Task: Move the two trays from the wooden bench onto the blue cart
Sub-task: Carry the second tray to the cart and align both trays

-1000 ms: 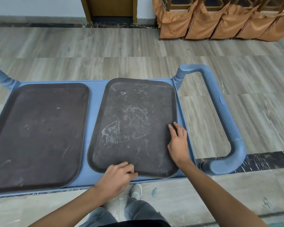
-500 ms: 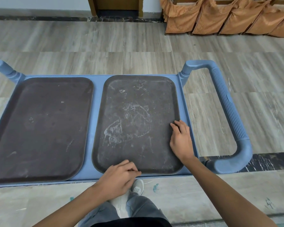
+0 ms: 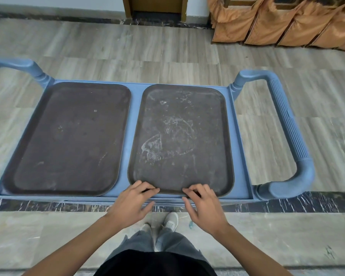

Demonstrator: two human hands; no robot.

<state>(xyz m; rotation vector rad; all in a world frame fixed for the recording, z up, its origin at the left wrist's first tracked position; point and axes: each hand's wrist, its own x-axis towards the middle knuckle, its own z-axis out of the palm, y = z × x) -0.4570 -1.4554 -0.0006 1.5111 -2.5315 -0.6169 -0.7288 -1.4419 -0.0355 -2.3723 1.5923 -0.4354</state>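
Observation:
Two dark brown trays lie flat side by side on the blue cart (image 3: 134, 108). The left tray (image 3: 68, 140) is untouched. The right tray (image 3: 179, 136), scuffed with whitish marks, sits square beside it. Both my hands are at the right tray's near edge. My left hand (image 3: 131, 200) has its fingers spread, with the fingertips on the rim. My right hand (image 3: 203, 204) rests the same way a little to the right. Neither hand grips the tray. No wooden bench is in view.
The cart has a ribbed handle on the right (image 3: 287, 124) and another on the left (image 3: 24, 66). Chairs in orange covers (image 3: 277, 26) stand at the back right, near a wooden door frame (image 3: 155, 6). My shoes (image 3: 170, 222) are just short of the cart.
My right hand has moved from the right tray's side edge to its near edge. My left hand has uncurled. The right tray now lies straight, parallel to the left one.

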